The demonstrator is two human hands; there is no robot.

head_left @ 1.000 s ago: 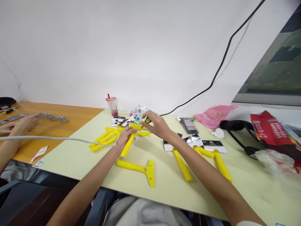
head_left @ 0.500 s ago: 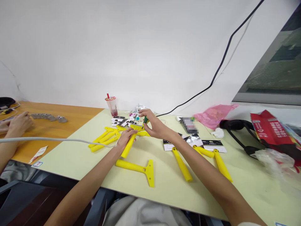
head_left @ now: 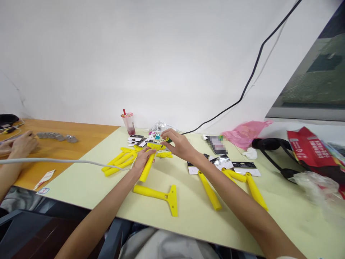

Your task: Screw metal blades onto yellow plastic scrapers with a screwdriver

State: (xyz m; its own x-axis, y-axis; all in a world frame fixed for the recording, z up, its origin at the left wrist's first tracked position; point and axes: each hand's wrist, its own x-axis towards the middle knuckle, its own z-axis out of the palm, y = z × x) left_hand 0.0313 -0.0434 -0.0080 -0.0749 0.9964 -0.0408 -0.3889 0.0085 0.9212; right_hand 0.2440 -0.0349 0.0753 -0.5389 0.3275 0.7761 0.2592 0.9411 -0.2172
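My left hand point(head_left: 143, 160) is closed round the yellow plastic handle of a scraper point(head_left: 147, 169), its wide head pointing away from me. Over that head, my right hand point(head_left: 180, 144) pinches a small screwdriver point(head_left: 168, 140); only part of its green handle shows between the fingers. A loose yellow piece point(head_left: 165, 154) lies just beyond the scraper, below my right hand. Nearer to me, another yellow scraper point(head_left: 157, 194) rests flat on the table with its head to the right. Several more yellow scrapers point(head_left: 120, 162) are piled left of my left hand.
Carded yellow-handled scrapers point(head_left: 208, 190) lie on the right, near a phone point(head_left: 217, 144), pink plastic bag point(head_left: 246, 132) and black headphones point(head_left: 281, 162). A drink cup point(head_left: 128, 124) stands at the back. A white cable point(head_left: 67, 160) crosses the left, where another person's hands point(head_left: 24, 144) are.
My right hand has turned slightly about the screwdriver, and less of the green handle shows. The scraper in my left hand has hardly moved; the whole view has shifted a little.
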